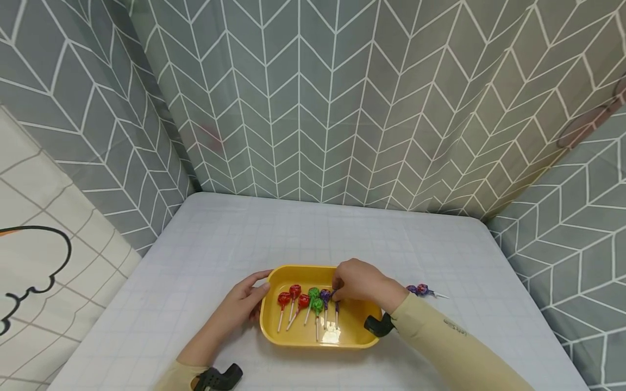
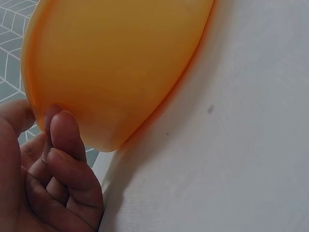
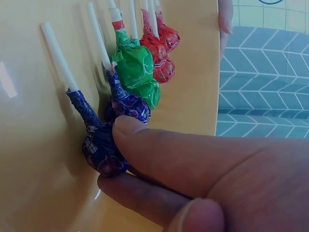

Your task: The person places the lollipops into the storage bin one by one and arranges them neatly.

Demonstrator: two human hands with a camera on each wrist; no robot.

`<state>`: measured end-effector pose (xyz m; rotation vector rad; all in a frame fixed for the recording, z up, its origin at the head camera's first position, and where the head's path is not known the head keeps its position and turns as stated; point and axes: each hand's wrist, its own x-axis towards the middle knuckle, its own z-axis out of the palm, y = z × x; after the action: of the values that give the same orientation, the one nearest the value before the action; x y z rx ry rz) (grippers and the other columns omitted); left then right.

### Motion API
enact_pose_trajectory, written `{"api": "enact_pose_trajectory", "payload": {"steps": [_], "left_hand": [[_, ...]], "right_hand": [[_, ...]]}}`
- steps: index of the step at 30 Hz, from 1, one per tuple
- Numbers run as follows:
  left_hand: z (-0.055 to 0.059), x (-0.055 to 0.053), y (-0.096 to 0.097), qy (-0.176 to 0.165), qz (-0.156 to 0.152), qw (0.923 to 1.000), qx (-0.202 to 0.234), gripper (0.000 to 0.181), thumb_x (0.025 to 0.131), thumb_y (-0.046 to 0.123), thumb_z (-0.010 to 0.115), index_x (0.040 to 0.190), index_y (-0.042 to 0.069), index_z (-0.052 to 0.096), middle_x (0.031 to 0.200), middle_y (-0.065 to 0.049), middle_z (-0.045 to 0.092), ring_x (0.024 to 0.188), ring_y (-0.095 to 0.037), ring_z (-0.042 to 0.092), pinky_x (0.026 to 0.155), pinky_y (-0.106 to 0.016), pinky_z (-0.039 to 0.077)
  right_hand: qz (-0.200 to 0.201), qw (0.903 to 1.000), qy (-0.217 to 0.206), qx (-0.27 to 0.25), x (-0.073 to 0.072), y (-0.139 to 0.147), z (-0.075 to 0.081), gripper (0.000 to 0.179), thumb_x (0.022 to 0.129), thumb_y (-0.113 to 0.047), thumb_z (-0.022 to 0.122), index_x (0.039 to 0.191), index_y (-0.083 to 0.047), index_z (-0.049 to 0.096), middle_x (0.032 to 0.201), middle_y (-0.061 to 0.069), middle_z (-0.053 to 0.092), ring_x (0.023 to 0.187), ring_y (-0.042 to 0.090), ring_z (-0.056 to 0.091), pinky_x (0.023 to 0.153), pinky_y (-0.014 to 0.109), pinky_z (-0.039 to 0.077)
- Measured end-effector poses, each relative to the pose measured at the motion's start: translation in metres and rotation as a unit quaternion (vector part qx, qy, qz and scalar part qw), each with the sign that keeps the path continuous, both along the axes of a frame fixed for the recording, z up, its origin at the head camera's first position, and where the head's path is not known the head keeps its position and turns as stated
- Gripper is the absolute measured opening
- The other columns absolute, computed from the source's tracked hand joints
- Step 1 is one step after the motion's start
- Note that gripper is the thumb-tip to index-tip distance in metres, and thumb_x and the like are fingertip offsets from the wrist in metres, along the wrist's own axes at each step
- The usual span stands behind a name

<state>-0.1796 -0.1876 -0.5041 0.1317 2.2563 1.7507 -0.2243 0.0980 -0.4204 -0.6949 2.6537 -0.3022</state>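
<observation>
My left hand (image 1: 238, 305) grips the left end of a yellow tray (image 1: 349, 336), thumb at the rim and fingers against the outside wall in the left wrist view. Inside the tray, my right hand (image 1: 364, 281) pinches the wrapped head of a purple lollipop (image 3: 99, 145) between thumb and finger. Its white stick points toward the tray's near side. Beside it lies another purple lollipop (image 1: 325, 296), then two green lollipops (image 1: 317, 306) and three red lollipops (image 1: 284, 299) toward the left, all with sticks toward the near side.
More purple-wrapped lollipops (image 1: 423, 290) lie on the white tablecloth (image 1: 313, 231) to the right of the tray, partly behind my right forearm. Grey patterned curtains (image 1: 318, 108) stand behind the table and along its sides.
</observation>
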Motion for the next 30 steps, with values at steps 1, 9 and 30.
{"api": "enact_pose_trajectory", "payload": {"steps": [1,9,30], "left_hand": [[0.0003,-0.0001,0.0,0.0,-0.001,1.0,0.002,0.038,0.09,0.042,0.05,0.127,0.034,0.045,0.067,-0.013,0.059,0.05,-0.024,0.05,0.046,-0.035,0.046],[0.0004,-0.0005,-0.0008,-0.001,-0.004,1.0,0.002,0.038,0.09,0.043,0.05,0.127,0.036,0.044,0.066,-0.014,0.059,0.051,-0.025,0.051,0.047,-0.036,0.046],[-0.0046,-0.0034,-0.0006,-0.007,0.004,1.0,0.0,0.038,0.089,0.045,0.05,0.126,0.039,0.044,0.068,-0.014,0.059,0.05,-0.025,0.05,0.045,-0.035,0.045]], "right_hand": [[-0.001,1.0,0.0,0.001,0.0,0.0001,-0.0002,0.014,0.071,-0.031,0.075,0.079,-0.02,0.07,0.067,-0.013,0.056,0.062,0.01,0.05,0.061,0.024,0.044],[-0.006,1.0,-0.002,-0.004,0.0,0.0013,-0.0015,0.012,0.072,-0.031,0.075,0.077,-0.021,0.069,0.065,-0.012,0.055,0.06,0.011,0.05,0.056,0.023,0.044],[-0.009,0.9999,-0.006,0.0,-0.0006,0.0055,0.0026,0.018,0.073,-0.031,0.075,0.085,-0.018,0.071,0.07,-0.011,0.058,0.063,0.01,0.051,0.059,0.025,0.044]]}}
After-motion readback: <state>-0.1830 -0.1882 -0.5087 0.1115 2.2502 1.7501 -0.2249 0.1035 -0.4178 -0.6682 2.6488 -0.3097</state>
